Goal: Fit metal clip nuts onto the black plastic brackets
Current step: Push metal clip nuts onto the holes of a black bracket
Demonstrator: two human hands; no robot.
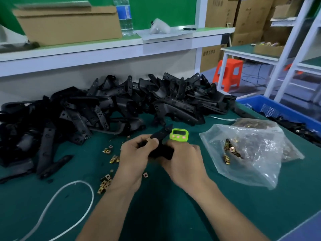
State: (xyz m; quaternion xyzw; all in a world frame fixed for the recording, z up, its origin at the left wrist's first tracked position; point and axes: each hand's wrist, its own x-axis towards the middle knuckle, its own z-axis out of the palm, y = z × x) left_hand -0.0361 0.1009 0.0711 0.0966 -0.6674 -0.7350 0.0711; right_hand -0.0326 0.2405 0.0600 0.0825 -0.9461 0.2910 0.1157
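Over the middle of the green table, both my hands grip one black plastic bracket [161, 134]. My left hand [137, 153] curls round its left part, thumb on top. My right hand [182, 159] holds the lower right part from the side. The bracket's pointed end sticks up toward the far side. Whether a clip nut sits under my fingers is hidden. Loose gold clip nuts [113, 158] lie scattered on the mat left of my hands, with more clip nuts [104, 184] nearer to me. A clear plastic bag [251, 153] of clip nuts lies to the right.
A big heap of black brackets [104, 108] covers the far and left table. A green counter [178, 135] stands just behind my hands. A blue crate [278, 108] with brackets sits at the far right. A white cord [69, 197] loops at the near left.
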